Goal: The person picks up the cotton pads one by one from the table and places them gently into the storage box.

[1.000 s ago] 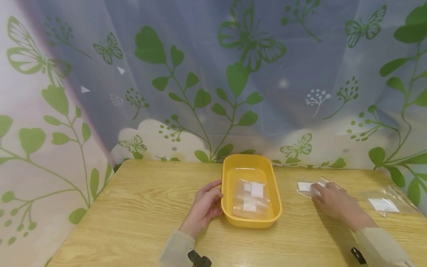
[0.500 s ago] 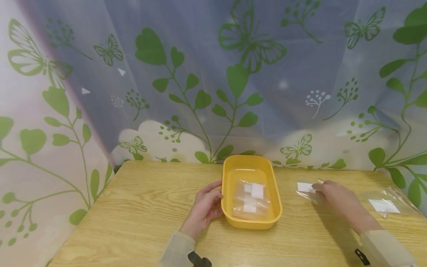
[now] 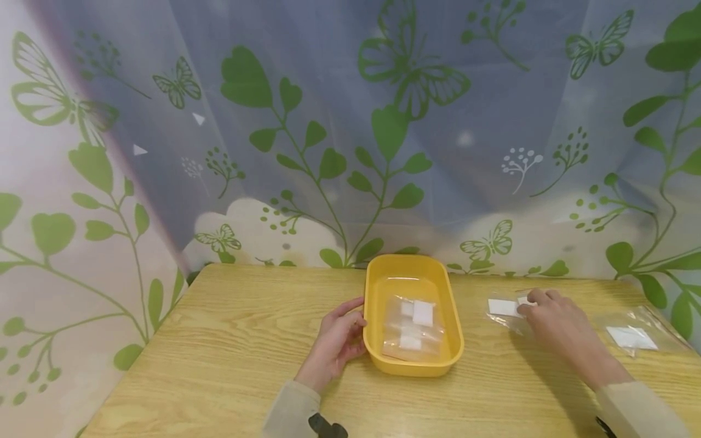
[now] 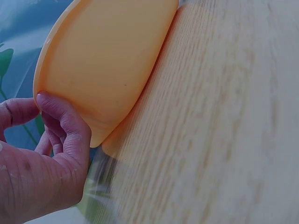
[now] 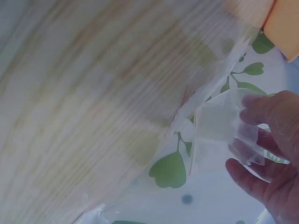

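On the table, my left hand (image 3: 335,340) holds the left rim of a yellow plastic tub (image 3: 457,331). In the left wrist view, the fingers (image 4: 63,116) are at the tub's rim. Inside the tub lie clear plastic bags (image 3: 413,328) with white paper pieces in them. To the right, my right hand (image 3: 558,331) pinches a clear plastic bag (image 5: 217,130) with a white piece inside. Another white piece in clear plastic (image 3: 502,308) lies just left of its fingertips; whether it is a separate bag I cannot tell.
One more clear bag (image 3: 632,336) with a white piece lies farther right on the wooden table (image 3: 230,353). A leaf-and-butterfly patterned curtain (image 3: 328,121) hangs right behind the table's back edge.
My right hand has drawn slightly to the right, and a second white piece now shows at its fingertips. The left hand and the tub have stayed in place.
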A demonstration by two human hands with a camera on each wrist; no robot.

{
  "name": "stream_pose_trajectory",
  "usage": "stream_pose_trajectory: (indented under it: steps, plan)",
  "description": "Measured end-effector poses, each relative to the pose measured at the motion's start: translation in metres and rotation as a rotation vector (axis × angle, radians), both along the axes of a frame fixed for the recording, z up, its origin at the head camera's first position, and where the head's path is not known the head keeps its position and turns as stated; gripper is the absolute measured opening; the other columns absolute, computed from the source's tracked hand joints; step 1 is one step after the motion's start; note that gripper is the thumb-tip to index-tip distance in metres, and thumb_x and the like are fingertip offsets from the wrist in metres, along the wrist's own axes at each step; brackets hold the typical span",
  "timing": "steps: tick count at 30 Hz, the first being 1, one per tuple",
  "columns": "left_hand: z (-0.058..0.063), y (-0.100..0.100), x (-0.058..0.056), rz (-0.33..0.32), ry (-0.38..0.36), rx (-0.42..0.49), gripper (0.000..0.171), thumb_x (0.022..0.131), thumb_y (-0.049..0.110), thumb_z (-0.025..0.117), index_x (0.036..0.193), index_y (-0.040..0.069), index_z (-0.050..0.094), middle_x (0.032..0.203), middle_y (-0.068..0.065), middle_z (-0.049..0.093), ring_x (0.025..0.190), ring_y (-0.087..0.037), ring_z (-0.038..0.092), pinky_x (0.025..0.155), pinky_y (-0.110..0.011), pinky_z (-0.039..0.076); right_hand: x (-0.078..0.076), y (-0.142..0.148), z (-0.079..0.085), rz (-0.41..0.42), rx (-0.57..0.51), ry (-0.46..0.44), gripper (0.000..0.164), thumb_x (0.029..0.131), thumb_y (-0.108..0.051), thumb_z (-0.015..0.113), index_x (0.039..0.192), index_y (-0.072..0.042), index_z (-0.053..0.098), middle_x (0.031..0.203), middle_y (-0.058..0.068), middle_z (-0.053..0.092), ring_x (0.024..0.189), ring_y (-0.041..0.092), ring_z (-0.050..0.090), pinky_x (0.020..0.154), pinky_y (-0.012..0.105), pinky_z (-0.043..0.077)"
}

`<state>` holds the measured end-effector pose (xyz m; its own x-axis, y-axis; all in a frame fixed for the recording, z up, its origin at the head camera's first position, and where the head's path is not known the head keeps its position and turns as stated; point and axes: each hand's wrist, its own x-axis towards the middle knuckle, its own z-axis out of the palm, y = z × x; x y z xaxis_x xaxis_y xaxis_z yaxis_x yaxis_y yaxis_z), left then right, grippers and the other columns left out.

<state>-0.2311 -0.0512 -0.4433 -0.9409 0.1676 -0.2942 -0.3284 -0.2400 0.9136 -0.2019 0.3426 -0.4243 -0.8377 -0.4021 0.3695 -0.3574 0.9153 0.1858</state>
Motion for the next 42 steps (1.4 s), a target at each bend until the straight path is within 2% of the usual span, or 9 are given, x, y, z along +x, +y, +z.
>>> stream_pose_trajectory:
  steps: [3,12,19,23,26,33,37,40,42]
  plan:
    - [0.0,0.0,0.0,-0.001,0.002,0.0,0.06,0.083,0.007,0.059,0.143,0.009,0.056,0.101,-0.002,0.063,0.078,-0.012,0.059,0.062,-0.022,0.052,0.002,0.002,-0.001,0.045,0.015,0.068,0.025,0.07,0.01,0.079,0.088,-0.006,0.075,0.105,0.022,0.067,0.094,0.044,0.062,0.072,0.056,0.057]
    - [-0.001,-0.001,0.0,-0.005,0.003,0.004,0.06,0.083,0.007,0.059,0.143,0.009,0.055,0.1,-0.002,0.062,0.078,-0.012,0.059,0.062,-0.022,0.052,0.006,0.011,-0.003,0.176,0.007,0.204,0.037,0.059,0.016,0.075,0.089,-0.005,0.072,0.106,0.023,0.066,0.094,0.044,0.061,0.074,0.057,0.055]
    - [0.0,-0.001,0.0,-0.008,0.004,-0.008,0.06,0.084,0.008,0.058,0.144,0.009,0.055,0.104,-0.003,0.064,0.079,-0.012,0.06,0.062,-0.022,0.052,0.013,0.014,0.003,0.235,-0.02,0.242,0.056,0.04,0.004,0.091,0.092,-0.004,0.071,0.106,0.024,0.066,0.093,0.042,0.061,0.074,0.056,0.055]
    - [0.002,-0.001,0.001,-0.009,0.008,-0.007,0.059,0.085,0.008,0.058,0.144,0.009,0.054,0.105,-0.003,0.064,0.079,-0.012,0.06,0.062,-0.022,0.051,0.017,0.014,0.007,0.255,-0.019,0.269,0.049,0.047,0.011,0.085,0.092,-0.003,0.071,0.106,0.023,0.066,0.091,0.042,0.061,0.071,0.055,0.055]
    - [0.003,-0.001,0.003,-0.011,0.009,-0.006,0.06,0.085,0.007,0.058,0.145,0.009,0.053,0.103,-0.002,0.064,0.078,-0.011,0.059,0.061,-0.021,0.051,0.021,0.014,0.011,0.268,-0.018,0.284,0.053,0.046,0.017,0.08,0.094,-0.003,0.071,0.104,0.023,0.065,0.089,0.041,0.061,0.069,0.054,0.055]
    - [0.004,-0.001,0.005,-0.008,0.009,-0.009,0.06,0.086,0.008,0.057,0.146,0.009,0.053,0.107,-0.003,0.064,0.079,-0.011,0.059,0.061,-0.021,0.05,0.025,0.013,0.018,0.323,-0.027,0.315,0.056,0.042,0.018,0.076,0.094,-0.001,0.07,0.092,0.018,0.064,0.085,0.039,0.061,0.071,0.052,0.053]
    - [0.004,0.0,0.002,-0.003,0.006,0.007,0.061,0.084,0.006,0.058,0.145,0.009,0.054,0.108,-0.004,0.064,0.079,-0.012,0.06,0.06,-0.021,0.05,0.025,0.01,0.024,0.359,-0.032,0.343,0.049,0.048,0.016,0.071,0.095,0.001,0.07,0.088,0.017,0.063,0.084,0.039,0.06,0.07,0.051,0.053]
    - [0.003,-0.001,0.001,-0.004,0.004,-0.002,0.06,0.084,0.007,0.058,0.144,0.009,0.055,0.106,-0.004,0.063,0.08,-0.012,0.06,0.061,-0.021,0.051,0.025,0.007,0.029,0.376,-0.033,0.351,0.027,0.075,0.009,0.055,0.097,0.002,0.07,0.089,0.017,0.063,0.085,0.038,0.06,0.068,0.049,0.053]
    - [0.002,-0.001,0.002,-0.006,0.004,-0.01,0.059,0.085,0.008,0.058,0.144,0.009,0.055,0.106,-0.004,0.062,0.08,-0.012,0.06,0.061,-0.021,0.051,0.026,0.005,0.033,0.383,-0.032,0.356,0.033,0.092,-0.002,0.038,0.098,0.001,0.07,0.088,0.017,0.062,0.086,0.037,0.06,0.067,0.047,0.053]
